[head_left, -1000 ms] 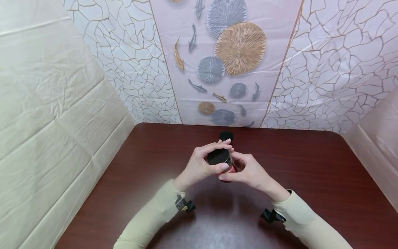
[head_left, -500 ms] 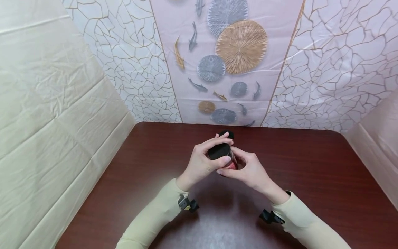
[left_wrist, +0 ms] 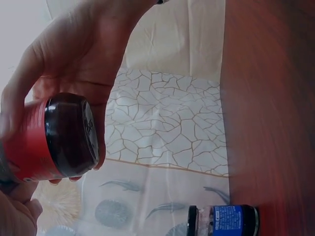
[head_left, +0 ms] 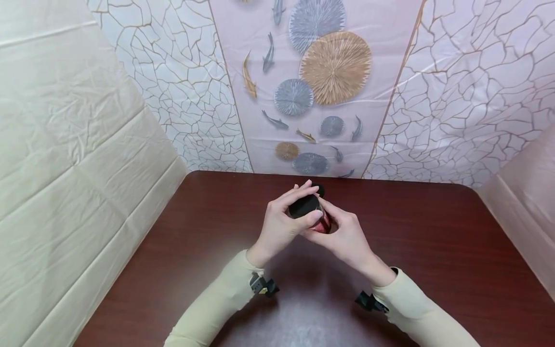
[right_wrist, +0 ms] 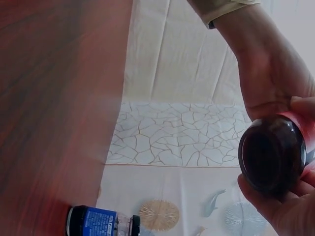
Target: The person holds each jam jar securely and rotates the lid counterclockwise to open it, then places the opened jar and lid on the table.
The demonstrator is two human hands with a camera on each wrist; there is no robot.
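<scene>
Both hands hold a glass jar with a black lid (head_left: 303, 206) and a red label (left_wrist: 35, 147). My left hand (head_left: 279, 229) curls round its lid end, thumb on the near side. Lower down, the right hand (head_left: 352, 241) grips the red-labelled body. The jar is tilted and held above the table; its dark glass base (right_wrist: 261, 157) shows in the right wrist view. Just beyond the hands stands a second jar (left_wrist: 227, 221) with a blue label and black lid, mostly hidden behind the left fingers in the head view.
The dark red-brown wooden table (head_left: 195, 217) reaches back to a patterned cloth wall (head_left: 286, 130). A cream cloth wall (head_left: 86, 183) runs along the left side, and another cloth (head_left: 529, 193) hangs at the right. Small cameras (head_left: 264, 285) sit on both wrists.
Both hands have shifted slightly farther back with the red-labelled jar, now tilted more. The right thumb has slid behind the left thumb. More of the second jar's lid is covered.
</scene>
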